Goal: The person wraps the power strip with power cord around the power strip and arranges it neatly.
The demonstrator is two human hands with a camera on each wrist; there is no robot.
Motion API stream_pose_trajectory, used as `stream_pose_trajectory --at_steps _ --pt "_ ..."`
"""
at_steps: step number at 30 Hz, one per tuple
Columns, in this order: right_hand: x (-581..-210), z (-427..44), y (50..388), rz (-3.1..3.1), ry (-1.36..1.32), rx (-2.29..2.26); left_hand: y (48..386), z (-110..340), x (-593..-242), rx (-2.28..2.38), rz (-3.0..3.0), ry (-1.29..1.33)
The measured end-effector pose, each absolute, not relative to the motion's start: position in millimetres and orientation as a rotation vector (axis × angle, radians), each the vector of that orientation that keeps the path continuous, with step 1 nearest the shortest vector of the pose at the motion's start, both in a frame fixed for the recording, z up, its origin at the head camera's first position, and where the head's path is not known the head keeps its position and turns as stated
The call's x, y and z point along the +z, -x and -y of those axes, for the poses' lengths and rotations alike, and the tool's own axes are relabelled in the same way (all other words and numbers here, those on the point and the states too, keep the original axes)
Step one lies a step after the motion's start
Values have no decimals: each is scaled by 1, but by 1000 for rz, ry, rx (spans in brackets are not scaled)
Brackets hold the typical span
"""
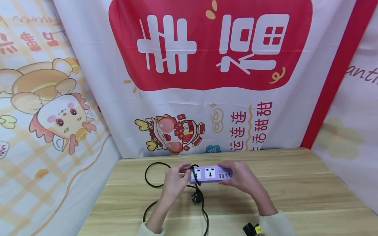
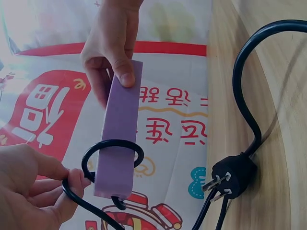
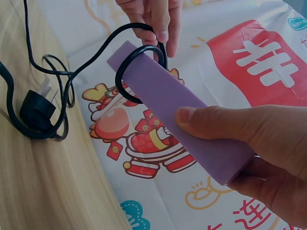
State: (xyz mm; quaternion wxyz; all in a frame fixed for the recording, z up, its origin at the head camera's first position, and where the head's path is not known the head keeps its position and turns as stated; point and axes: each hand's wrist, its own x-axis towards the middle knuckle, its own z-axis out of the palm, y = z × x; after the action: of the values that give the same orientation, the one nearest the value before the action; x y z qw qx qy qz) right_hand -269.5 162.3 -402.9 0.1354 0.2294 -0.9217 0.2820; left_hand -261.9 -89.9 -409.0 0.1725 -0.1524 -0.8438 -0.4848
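Note:
A purple power strip (image 1: 203, 178) with white sockets and several USB ports is held above the wooden table. My right hand (image 1: 239, 175) grips its right end, thumb on the near side (image 3: 268, 139). At the other end, my left hand (image 1: 175, 182) pinches the black cord (image 2: 81, 203) between thumb and fingers. One loop of the cord (image 3: 120, 79) passes round the strip near that end. Below the strip hangs the black plug (image 1: 196, 196), its metal prongs visible in the left wrist view (image 2: 235, 177).
More cord (image 1: 146, 177) curls on the table (image 1: 295, 190) to the left and runs toward the front edge. A black and yellow object (image 1: 251, 228), partly cut off, is beside the right sleeve (image 1: 276, 224). Printed cloth (image 1: 97, 82) walls the back and sides.

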Motion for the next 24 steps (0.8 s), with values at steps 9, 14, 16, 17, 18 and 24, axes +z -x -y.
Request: stream_pose_trajectory --at_steps 9,14,16,17,18,24 --pt "-405 -160 268 2613 -538 804 261 89 -410 -1562 2416 392" --pt "-404 -160 269 2602 -509 831 258 90 -409 -1592 2446 427" --pt "-403 -160 269 2601 -500 854 257 89 -408 -1585 2463 436" --pt "-403 -159 268 2600 -494 864 256 89 -407 -1587 2473 440" --pt "-402 -159 268 2599 -483 879 255 88 -407 -1591 2479 449" --pt "-403 -161 269 2592 -405 964 254 82 -410 -1656 2475 540"
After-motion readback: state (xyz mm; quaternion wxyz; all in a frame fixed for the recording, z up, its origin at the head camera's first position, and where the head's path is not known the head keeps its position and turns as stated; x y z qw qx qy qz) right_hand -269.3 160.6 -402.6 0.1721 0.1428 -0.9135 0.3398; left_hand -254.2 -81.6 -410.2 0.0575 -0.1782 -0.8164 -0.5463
